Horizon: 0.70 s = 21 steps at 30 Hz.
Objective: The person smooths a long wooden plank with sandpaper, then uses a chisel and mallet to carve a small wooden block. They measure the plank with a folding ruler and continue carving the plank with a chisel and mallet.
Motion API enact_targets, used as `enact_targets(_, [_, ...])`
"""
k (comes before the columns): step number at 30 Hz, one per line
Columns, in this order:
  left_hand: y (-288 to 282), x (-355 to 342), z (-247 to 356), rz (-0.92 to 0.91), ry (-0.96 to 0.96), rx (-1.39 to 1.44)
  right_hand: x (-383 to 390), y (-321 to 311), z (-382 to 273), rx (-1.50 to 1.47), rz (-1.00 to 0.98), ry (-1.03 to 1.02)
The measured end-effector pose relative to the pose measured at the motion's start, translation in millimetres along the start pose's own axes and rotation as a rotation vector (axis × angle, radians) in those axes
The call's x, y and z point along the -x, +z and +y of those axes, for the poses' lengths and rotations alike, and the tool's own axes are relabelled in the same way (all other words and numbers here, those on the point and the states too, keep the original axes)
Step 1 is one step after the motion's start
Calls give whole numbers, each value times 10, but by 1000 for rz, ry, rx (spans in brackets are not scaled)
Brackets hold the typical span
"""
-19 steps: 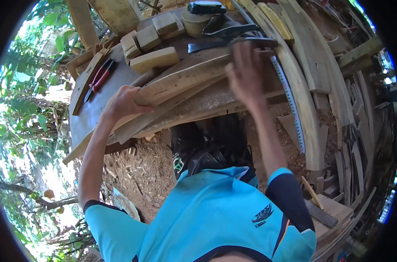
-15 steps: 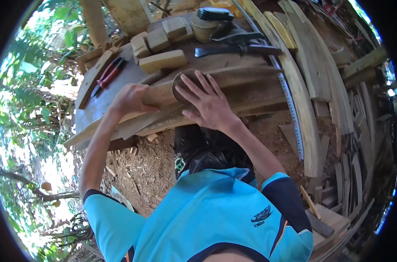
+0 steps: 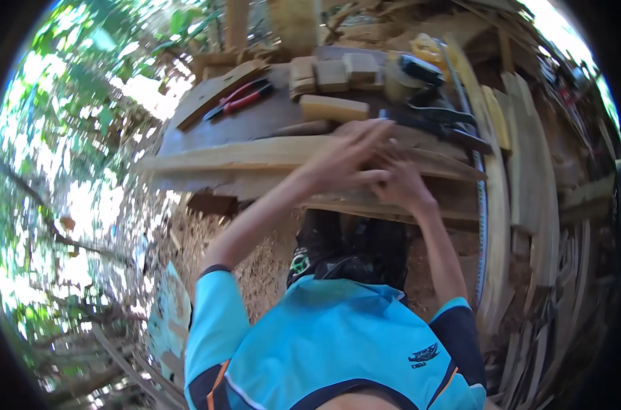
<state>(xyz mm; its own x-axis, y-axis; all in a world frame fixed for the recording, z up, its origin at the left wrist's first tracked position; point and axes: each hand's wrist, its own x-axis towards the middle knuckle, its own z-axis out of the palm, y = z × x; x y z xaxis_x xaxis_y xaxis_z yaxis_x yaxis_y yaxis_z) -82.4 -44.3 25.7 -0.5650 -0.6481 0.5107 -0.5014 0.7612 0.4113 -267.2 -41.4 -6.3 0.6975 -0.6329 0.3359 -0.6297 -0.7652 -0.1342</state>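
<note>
A long, tapered wooden plank (image 3: 242,156) lies across the bench in front of me. Over its right half my two hands meet. My left hand (image 3: 348,156) stretches its fingers rightward across the fingers of my right hand (image 3: 402,181). The right fingers are bent and partly covered by the left. A dark patch shows between the hands, but blur hides what it is; the round, dark-edged disc seen earlier cannot be made out. A pale wood block (image 3: 334,108) rests just beyond the plank.
Red-handled pliers (image 3: 238,99) lie at the far left of the bench (image 3: 180,133). Small wood blocks (image 3: 332,75) line the back. A dark-handled blade (image 3: 454,132) is at the right, beside a measuring tape (image 3: 481,232) and long curved boards (image 3: 529,171).
My left hand has moved from the plank's left part over to my right hand. The right hand no longer lies spread on the round disc. The view has shifted, moving the bench rightward in it.
</note>
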Motion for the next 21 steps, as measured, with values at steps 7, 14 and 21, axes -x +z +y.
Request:
enact_targets(7, [-10,627,68,-55,-394,-315,335,-173,179,167,154,263])
enact_targets(14, [-1668,2561,-1112,184,-852,-760,361,-65,225,220,228,177])
enact_targets(21, [-309,901,-170,-48,-487,-486,350,-86,145,190,243,259])
